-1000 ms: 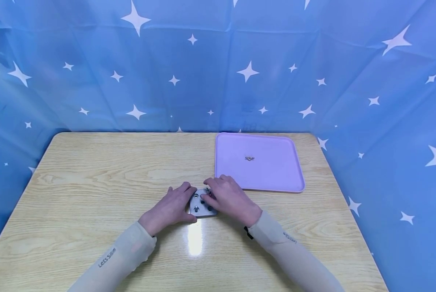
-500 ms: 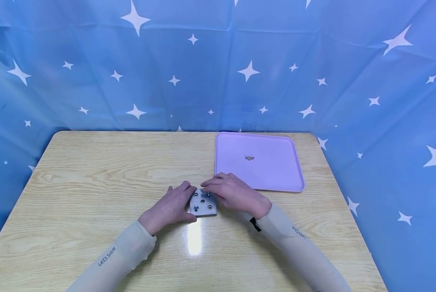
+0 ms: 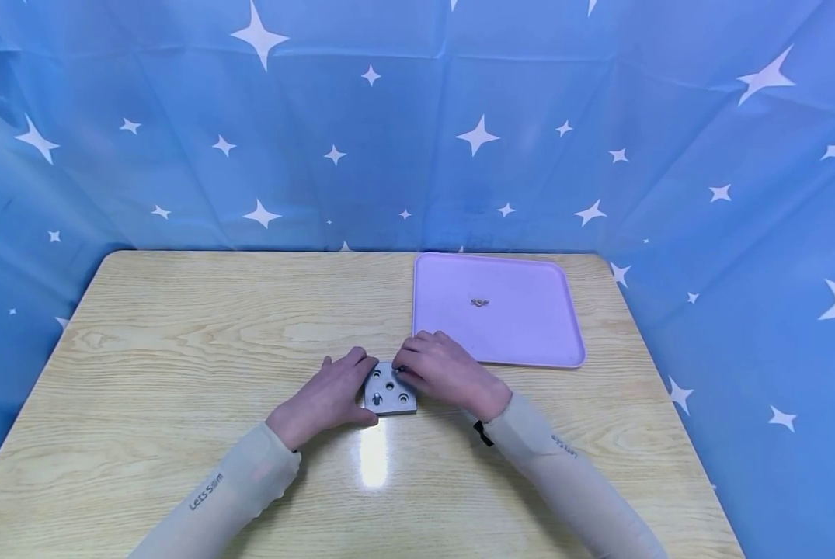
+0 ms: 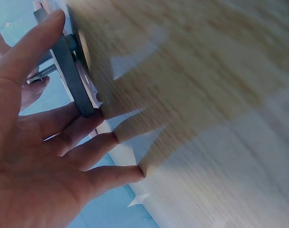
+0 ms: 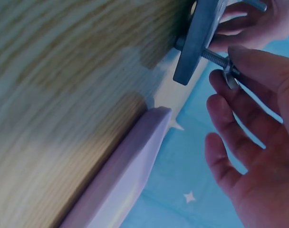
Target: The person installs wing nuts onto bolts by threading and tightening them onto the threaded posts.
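A grey metal plate [image 3: 389,396] with several holes lies near the middle of the table. My left hand [image 3: 328,396] holds its left side, thumb at the near edge and fingers at the far edge. A bolt [image 3: 377,399] stands upright at the plate's near left corner. At the far right corner, my right hand [image 3: 450,374] pinches a wing nut [image 5: 231,78] between thumb and index finger. This wing nut sits on a threaded bolt [image 5: 215,58] that sticks up from the plate. In the head view the right fingers mostly hide it.
A purple tray [image 3: 529,334] stands at the back right, close beyond the right hand. On it lies a small brass-coloured piece [image 3: 479,303], perhaps a wing nut. The wooden table [image 3: 200,334] reaches back to a blue star-patterned curtain [image 3: 417,124].
My right hand has shifted back and right, uncovering the plate's middle and near right holes. Its fingers have changed position around the far right bolt. The left hand and plate stay put.
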Demonstrator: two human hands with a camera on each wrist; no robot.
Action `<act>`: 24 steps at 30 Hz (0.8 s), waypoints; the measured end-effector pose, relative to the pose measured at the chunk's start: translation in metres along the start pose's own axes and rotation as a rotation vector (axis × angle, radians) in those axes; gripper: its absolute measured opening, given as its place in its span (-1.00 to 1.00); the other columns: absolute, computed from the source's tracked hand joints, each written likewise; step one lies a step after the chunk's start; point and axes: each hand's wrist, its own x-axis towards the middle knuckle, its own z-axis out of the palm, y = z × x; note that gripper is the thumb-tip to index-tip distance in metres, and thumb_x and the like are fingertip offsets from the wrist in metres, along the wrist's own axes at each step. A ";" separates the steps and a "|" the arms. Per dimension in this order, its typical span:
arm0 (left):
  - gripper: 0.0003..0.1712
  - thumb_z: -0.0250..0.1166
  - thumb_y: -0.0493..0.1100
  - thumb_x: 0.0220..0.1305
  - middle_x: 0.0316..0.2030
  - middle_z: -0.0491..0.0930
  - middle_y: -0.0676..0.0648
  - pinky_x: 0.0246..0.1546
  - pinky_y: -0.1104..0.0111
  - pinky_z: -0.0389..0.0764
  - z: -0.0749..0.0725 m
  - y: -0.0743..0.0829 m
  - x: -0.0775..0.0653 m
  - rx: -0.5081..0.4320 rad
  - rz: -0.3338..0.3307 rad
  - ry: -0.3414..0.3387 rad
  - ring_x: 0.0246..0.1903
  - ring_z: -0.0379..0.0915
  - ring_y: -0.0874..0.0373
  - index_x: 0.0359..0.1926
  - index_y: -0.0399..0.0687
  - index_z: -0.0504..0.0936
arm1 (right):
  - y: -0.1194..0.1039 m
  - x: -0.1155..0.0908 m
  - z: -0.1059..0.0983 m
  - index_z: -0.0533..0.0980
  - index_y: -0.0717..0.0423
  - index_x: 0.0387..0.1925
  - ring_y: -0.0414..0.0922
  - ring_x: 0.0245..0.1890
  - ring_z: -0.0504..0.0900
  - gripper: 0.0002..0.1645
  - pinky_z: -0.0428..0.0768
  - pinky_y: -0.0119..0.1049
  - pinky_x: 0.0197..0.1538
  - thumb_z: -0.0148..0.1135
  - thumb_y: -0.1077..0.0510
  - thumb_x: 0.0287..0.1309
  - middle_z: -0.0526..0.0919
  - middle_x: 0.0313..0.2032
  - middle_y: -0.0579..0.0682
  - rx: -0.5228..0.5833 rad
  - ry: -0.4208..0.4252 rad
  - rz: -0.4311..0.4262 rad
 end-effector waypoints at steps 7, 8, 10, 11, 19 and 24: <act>-0.03 0.70 0.01 -0.07 0.02 0.49 -0.12 0.15 -0.32 0.44 0.000 0.000 0.000 0.002 0.006 0.002 -0.06 0.49 0.03 0.29 -0.34 0.50 | -0.004 0.003 0.003 0.70 0.03 -0.19 -0.21 -0.35 0.62 -0.91 0.56 -0.25 -0.21 0.39 0.12 0.33 0.70 -0.31 -0.13 0.015 0.040 0.051; -0.03 0.70 0.01 -0.07 0.02 0.49 -0.12 0.15 -0.32 0.44 0.000 0.000 0.000 0.002 0.007 0.004 -0.06 0.49 0.04 0.29 -0.34 0.50 | -0.005 0.003 0.004 0.70 0.04 -0.20 -0.22 -0.37 0.62 -0.91 0.56 -0.25 -0.23 0.39 0.13 0.32 0.70 -0.33 -0.12 0.018 0.046 0.059; -0.03 0.70 0.02 -0.08 0.01 0.49 -0.12 0.15 -0.32 0.45 0.000 0.000 0.000 0.003 0.010 0.006 -0.07 0.49 0.04 0.29 -0.34 0.50 | -0.006 0.003 0.004 0.70 0.06 -0.22 -0.23 -0.40 0.61 -0.91 0.58 -0.25 -0.24 0.38 0.13 0.33 0.71 -0.35 -0.12 0.026 0.054 0.079; -0.03 0.70 0.02 -0.07 0.01 0.49 -0.11 0.15 -0.32 0.45 0.000 0.000 0.000 0.004 0.010 0.007 -0.07 0.49 0.05 0.29 -0.33 0.51 | -0.007 0.004 0.005 0.70 0.07 -0.23 -0.24 -0.41 0.61 -0.92 0.58 -0.25 -0.25 0.38 0.14 0.33 0.71 -0.37 -0.12 0.032 0.057 0.090; -0.03 0.71 0.02 -0.09 0.00 0.49 -0.12 0.14 -0.33 0.44 -0.002 0.002 0.000 0.002 0.008 0.011 -0.07 0.49 0.03 0.28 -0.34 0.51 | -0.014 0.002 0.010 0.70 0.13 -0.28 -0.25 -0.48 0.61 -0.86 0.65 -0.21 -0.27 0.34 0.13 0.36 0.70 -0.42 -0.11 0.082 0.096 0.181; -0.03 0.70 0.02 -0.08 0.01 0.49 -0.12 0.13 -0.32 0.45 -0.002 0.002 0.000 0.009 0.011 0.008 -0.07 0.49 0.04 0.29 -0.34 0.51 | -0.013 -0.001 0.005 0.71 0.09 -0.24 -0.22 -0.46 0.62 -0.70 0.59 -0.23 -0.33 0.35 -0.07 0.36 0.71 -0.40 -0.12 0.019 0.101 0.165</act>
